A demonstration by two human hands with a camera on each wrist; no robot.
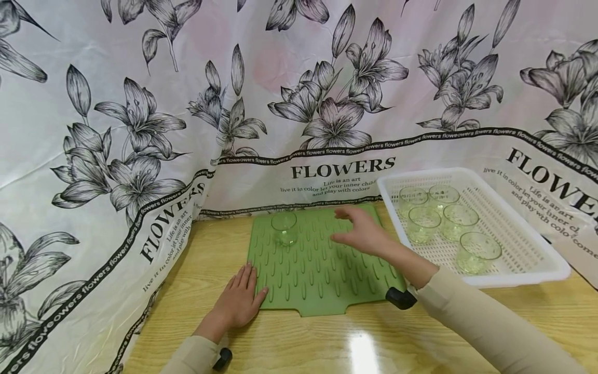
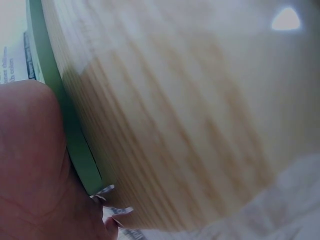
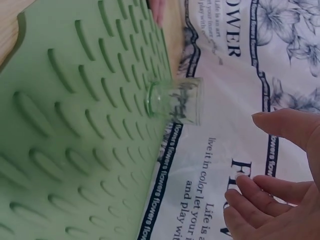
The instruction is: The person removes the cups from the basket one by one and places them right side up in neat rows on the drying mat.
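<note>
A green ridged mat (image 1: pixel 322 306) lies on the table. One clear glass (image 1: pixel 284 231) stands upright near its back left corner; in the right wrist view the same glass (image 3: pixel 180 101) appears sideways. Flat on the table and the mat's left edge rests my left hand (image 1: pixel 240 298), fingers straight. My right hand (image 1: pixel 362 231) hovers over the mat's right half, thumb and fingers spread apart with nothing between them. In the right wrist view that hand (image 3: pixel 280 185) is apart from the glass. The left wrist view shows part of my left hand (image 2: pixel 32 160) beside the mat's edge (image 2: pixel 82 160).
On the right a white perforated basket (image 1: pixel 528 249) holds several clear glasses, the nearest glass (image 1: pixel 478 252) at its front. A wood-grain table (image 1: pixel 210 244) lies below. White cloth with printed flowers (image 1: pixel 327 104) hangs behind and at both sides.
</note>
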